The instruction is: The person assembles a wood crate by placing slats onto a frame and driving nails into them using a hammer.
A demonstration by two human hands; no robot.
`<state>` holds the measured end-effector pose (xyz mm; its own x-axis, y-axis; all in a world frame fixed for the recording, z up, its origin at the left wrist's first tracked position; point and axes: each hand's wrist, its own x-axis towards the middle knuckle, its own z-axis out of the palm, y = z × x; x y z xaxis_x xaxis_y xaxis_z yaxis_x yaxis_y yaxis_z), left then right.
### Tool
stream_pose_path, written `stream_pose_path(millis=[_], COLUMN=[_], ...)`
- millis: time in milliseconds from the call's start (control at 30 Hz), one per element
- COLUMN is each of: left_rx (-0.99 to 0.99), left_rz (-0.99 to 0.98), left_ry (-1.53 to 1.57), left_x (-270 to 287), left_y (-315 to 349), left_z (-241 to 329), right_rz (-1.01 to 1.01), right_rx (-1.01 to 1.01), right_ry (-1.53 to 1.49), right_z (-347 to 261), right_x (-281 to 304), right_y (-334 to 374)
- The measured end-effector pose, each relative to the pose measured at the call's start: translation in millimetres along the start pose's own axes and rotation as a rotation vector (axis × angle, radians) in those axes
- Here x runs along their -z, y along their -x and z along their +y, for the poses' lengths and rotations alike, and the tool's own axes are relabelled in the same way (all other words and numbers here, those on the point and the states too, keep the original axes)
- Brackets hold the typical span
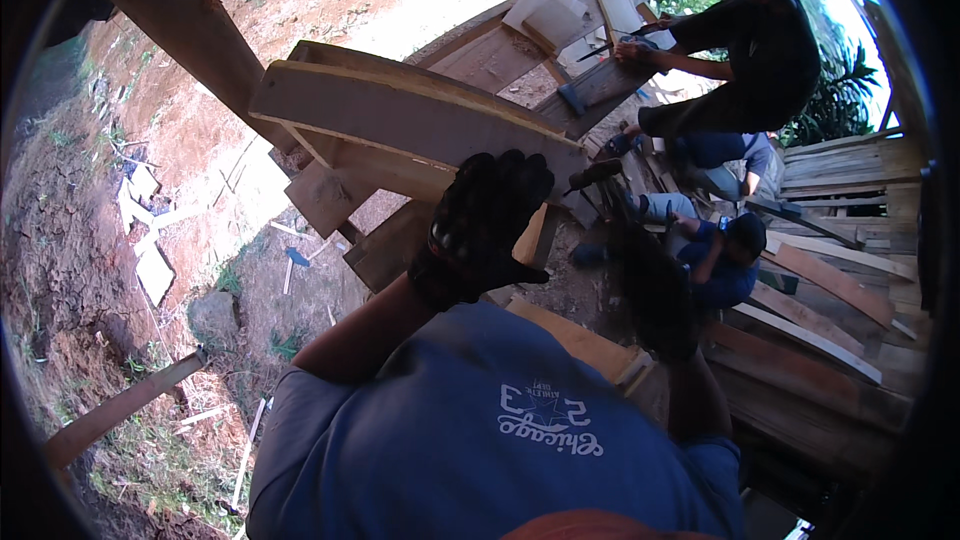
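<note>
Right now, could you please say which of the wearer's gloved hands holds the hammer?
The right hand holds the hammer; the left hand is spread over a board.

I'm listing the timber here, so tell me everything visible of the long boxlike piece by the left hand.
The long boxlike piece looks wooden, built of several boards: a flat grey-brown face, paler yellowish edges, shaded wood beneath. It slants from the upper left to the picture's centre. The left hand, open, overlaps its near edge; contact is unclear.
</note>
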<state>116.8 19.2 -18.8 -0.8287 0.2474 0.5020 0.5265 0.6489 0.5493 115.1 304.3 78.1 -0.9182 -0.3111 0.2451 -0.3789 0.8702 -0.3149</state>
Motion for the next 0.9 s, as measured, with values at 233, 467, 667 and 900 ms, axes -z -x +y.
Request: stream_pose_path(millis=[233,467,667,900], left_rx=[0.009,0.029,0.009,0.028], left_rz=[0.016,0.009,0.032,-0.009], left_ry=[-0.016,-0.025,0.011,0.016], left_x=[-3.9,-3.6,-5.1,-1.4], left_y=[5.5,2.8,3.9,0.9], left_z=[-1.3,-0.3,-1.8,-2.1], right_rz=[0.084,0.074,0.036,-0.225], right_rx=[-0.024,-0.103,-0.008,-0.229], right_ry=[0.222,0.587,0.009,-0.318], right_z=[-5.8,-23.1,-1.2,30.9], right_x=[10.2,18.3,11.6,6.0], right_y=[-7.7,-6.4,3.8,16.1])
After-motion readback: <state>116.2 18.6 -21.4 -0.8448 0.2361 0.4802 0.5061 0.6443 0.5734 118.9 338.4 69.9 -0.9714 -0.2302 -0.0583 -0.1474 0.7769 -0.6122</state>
